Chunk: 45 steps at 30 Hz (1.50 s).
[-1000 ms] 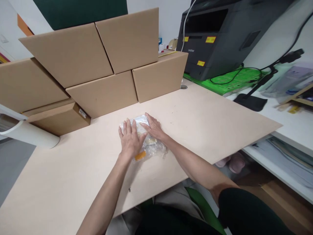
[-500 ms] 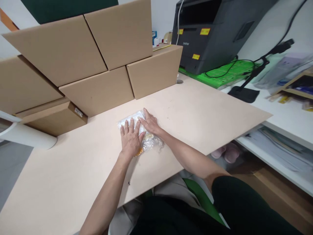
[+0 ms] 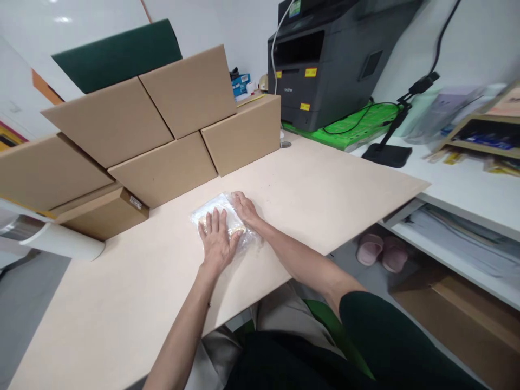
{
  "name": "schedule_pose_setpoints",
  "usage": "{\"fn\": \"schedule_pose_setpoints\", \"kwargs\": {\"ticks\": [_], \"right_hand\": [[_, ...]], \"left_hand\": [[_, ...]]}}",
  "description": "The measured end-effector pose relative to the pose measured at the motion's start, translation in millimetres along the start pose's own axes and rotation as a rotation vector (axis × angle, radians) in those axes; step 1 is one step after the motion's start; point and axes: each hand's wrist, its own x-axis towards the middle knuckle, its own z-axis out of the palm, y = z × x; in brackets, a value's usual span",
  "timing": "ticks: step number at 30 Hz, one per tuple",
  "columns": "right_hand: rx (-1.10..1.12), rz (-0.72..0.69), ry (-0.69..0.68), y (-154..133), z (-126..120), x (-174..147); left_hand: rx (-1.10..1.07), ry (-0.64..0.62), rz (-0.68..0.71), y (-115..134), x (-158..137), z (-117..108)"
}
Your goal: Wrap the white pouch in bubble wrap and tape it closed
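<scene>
Starting at the far left, I see a white roll [image 3: 60, 246] lying on its side at the edge of the pale surface [image 3: 325, 184], with a small cardboard box [image 3: 103, 214] bearing a white label just behind it. Stacked cardboard boxes [image 3: 162, 135] run along the back of the surface in two rows, and a dark green panel [image 3: 117, 54] stands behind them.

Near the middle, my left hand [image 3: 216, 242] lies flat and fully open, palm down, fingers spread and pointing away from me, pressing on a clear plastic bag [image 3: 211, 208] that lies flat on the surface in front of the boxes. It grips nothing; it only rests on the bag. The bag holds something pale yellow, mostly hidden under my palms. Just to the right, my right hand [image 3: 242, 208] is also open and flat, fingers together, laid on the bag's far right part, its fingertips close beside those of my left hand. It holds nothing either. The crinkled end of the bag pokes out toward me below my right wrist.

Further right, a dark grey printer [image 3: 325, 59] stands on a bright green mat [image 3: 357, 122], with a black stand [image 3: 385, 151] beside it. Under the white shelf at the right, a pair of pink slippers [image 3: 376, 253] sits on the floor.
</scene>
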Motion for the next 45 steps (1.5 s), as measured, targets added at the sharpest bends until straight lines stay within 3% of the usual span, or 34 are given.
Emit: {"fn": "schedule_pose_setpoints", "kwargs": {"ticks": [3, 6, 10, 14, 20, 24, 28, 32, 34, 36, 39, 42, 45], "right_hand": [[0.304, 0.151, -0.07, 2.2, -15.0, 12.2], [0.436, 0.3, -0.192, 0.7, -28.9, 19.2], [0.322, 0.201, -0.271, -5.5, -37.8, 15.7], [0.203, 0.141, -0.369, -9.9, -42.7, 9.8], [0.455, 0.266, -0.646, -14.1, -45.1, 7.9], [0.68, 0.244, -0.734, -14.4, -42.4, 6.1], [0.827, 0.251, -0.745, -16.6, -40.8, 3.8], [0.721, 0.32, -0.63, -21.3, -29.7, -3.8], [0.687, 0.32, -0.628, -23.9, -19.5, -11.6], [0.687, 0.284, -0.675, -26.8, -9.8, -21.5], [0.704, 0.176, -0.715, -31.0, -3.6, -34.4], [0.695, 0.156, -0.645, -33.7, -10.4, -37.5], [0.652, 0.17, -0.565, -34.9, -22.7, -31.7]], "left_hand": [[-0.026, -0.011, 0.057, 12.9, -9.7, -11.7], [0.008, -0.041, 0.13, 25.1, -17.4, -14.8], [-0.035, 0.03, 0.101, 27.1, -19.6, -5.8], [-0.221, 0.172, 0.07, 16.0, -18.8, -0.1], [-0.493, 0.301, -0.042, 6.9, -19.3, -10.4], [-0.586, 0.302, -0.039, 8.9, -23.6, -14.1], [-0.767, 0.415, -0.178, 9.5, -27.4, -20.3], [-1.067, 0.709, -0.408, 8.1, -25.8, -29.1], [-1.191, 0.823, -0.435, 9.5, -26.5, -31.2], [-1.259, 0.847, -0.431, 13.3, -29.5, -31.8], [-1.296, 0.84, -0.454, 18.4, -35.7, -33.8], [-1.249, 0.998, -0.596, 9.0, -42.5, -40.4], [-1.166, 1.148, -0.711, -19.3, -57.4, -45.7]]}}
